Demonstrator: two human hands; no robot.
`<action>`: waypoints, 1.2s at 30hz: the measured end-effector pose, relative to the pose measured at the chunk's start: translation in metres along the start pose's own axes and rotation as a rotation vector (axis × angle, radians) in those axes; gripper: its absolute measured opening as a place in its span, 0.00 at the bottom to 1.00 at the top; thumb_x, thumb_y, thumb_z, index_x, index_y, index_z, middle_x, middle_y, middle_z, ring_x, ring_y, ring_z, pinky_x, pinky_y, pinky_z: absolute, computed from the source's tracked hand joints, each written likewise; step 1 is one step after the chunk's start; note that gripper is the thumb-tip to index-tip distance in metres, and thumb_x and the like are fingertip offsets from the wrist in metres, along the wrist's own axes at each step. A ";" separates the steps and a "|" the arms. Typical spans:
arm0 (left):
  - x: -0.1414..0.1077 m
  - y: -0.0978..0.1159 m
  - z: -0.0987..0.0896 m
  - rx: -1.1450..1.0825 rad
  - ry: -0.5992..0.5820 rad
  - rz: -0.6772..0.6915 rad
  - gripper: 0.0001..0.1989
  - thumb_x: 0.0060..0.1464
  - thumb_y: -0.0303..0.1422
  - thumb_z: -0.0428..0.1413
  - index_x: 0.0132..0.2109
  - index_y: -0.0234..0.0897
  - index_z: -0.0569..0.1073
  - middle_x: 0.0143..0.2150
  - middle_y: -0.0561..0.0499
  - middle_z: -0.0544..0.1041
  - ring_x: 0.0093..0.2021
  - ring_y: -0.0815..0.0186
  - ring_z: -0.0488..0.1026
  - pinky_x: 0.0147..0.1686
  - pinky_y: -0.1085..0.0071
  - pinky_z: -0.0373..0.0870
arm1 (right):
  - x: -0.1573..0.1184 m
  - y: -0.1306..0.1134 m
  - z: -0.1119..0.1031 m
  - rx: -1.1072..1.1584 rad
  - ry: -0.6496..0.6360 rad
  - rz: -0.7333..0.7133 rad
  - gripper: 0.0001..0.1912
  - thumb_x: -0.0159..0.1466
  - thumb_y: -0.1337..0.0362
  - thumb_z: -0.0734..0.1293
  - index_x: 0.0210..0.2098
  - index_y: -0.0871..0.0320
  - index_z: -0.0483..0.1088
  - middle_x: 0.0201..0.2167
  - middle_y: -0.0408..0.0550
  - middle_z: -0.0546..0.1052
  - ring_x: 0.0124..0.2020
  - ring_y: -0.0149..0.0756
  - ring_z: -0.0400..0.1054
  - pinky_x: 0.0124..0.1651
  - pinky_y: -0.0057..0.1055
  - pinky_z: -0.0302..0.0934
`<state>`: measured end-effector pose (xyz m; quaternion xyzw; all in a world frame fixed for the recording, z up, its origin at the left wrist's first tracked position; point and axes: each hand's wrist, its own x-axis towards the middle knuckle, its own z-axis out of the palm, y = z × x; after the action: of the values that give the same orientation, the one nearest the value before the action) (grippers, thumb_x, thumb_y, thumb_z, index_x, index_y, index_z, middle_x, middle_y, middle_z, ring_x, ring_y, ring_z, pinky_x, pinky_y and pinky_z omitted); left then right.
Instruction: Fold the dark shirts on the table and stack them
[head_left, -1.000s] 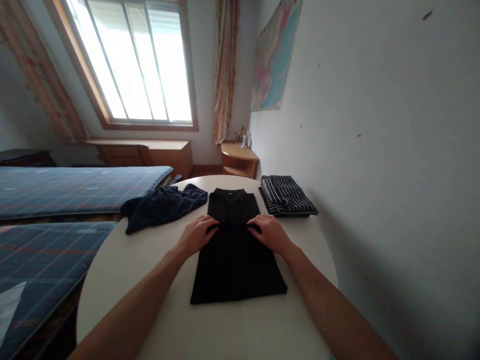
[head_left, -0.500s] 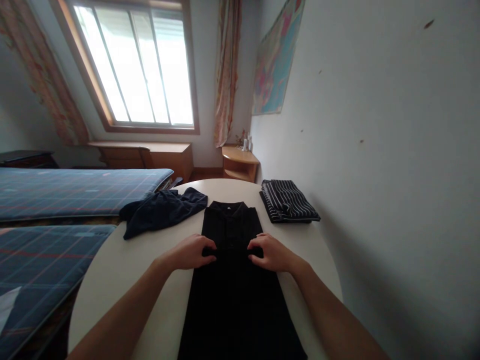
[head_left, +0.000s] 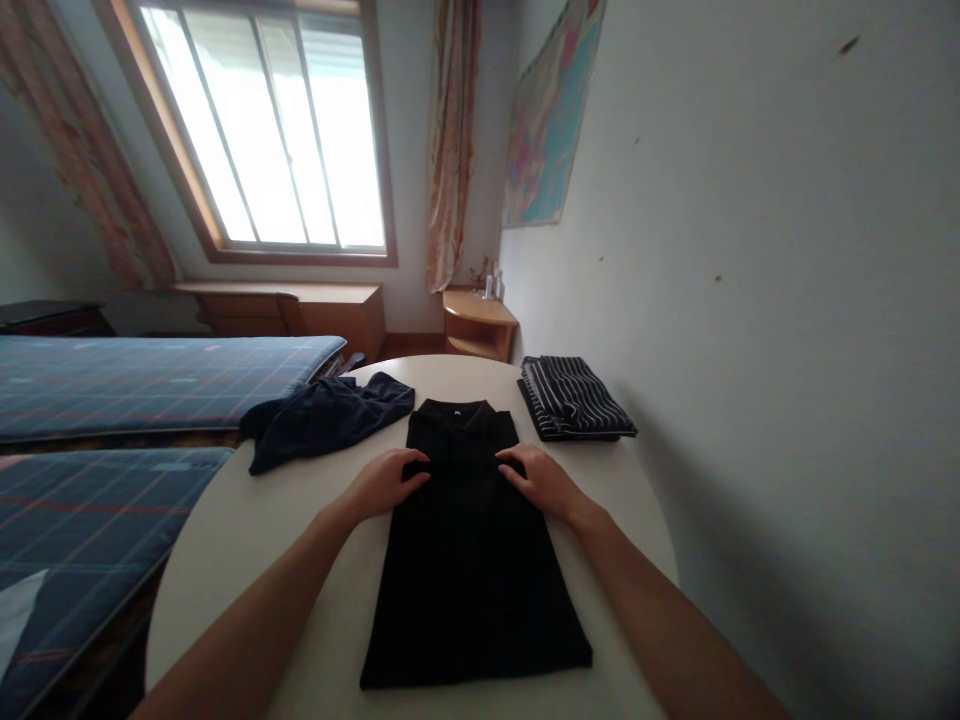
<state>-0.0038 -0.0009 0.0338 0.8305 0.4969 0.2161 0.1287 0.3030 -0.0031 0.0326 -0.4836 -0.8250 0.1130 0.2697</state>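
A black collared shirt [head_left: 472, 570] lies in a long narrow fold on the round white table, its collar [head_left: 457, 414] at the far end. A folded-up layer reaches to just below the collar. At the left end of that layer's far edge, my left hand [head_left: 384, 482] has thumb and fingers on either side of the black cloth. My right hand [head_left: 544, 480] pinches the same edge at its right end. The other fingers of both hands are curled and partly hidden.
A crumpled navy garment [head_left: 330, 415] lies at the table's [head_left: 232, 560] far left. Folded black-and-white striped clothing [head_left: 577, 395] sits at the far right, near the wall [head_left: 787, 380]. Beds with blue plaid mattresses [head_left: 150, 380] stand to the left.
Both hands have moved away from me toward the collar, carrying the folded layer's edge with them. The shirt's near end has slid forward and now shows fully on the table.
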 end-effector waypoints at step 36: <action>-0.009 0.012 -0.020 0.027 -0.296 -0.032 0.22 0.56 0.52 0.55 0.45 0.40 0.78 0.39 0.47 0.81 0.39 0.56 0.77 0.37 0.66 0.68 | -0.013 -0.015 -0.020 0.090 -0.246 -0.039 0.10 0.60 0.60 0.71 0.41 0.54 0.78 0.40 0.46 0.80 0.42 0.38 0.73 0.48 0.32 0.63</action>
<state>-0.0082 -0.0150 0.0546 0.8469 0.4886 0.0827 0.1927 0.3082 -0.0238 0.0517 -0.4372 -0.8553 0.2030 0.1900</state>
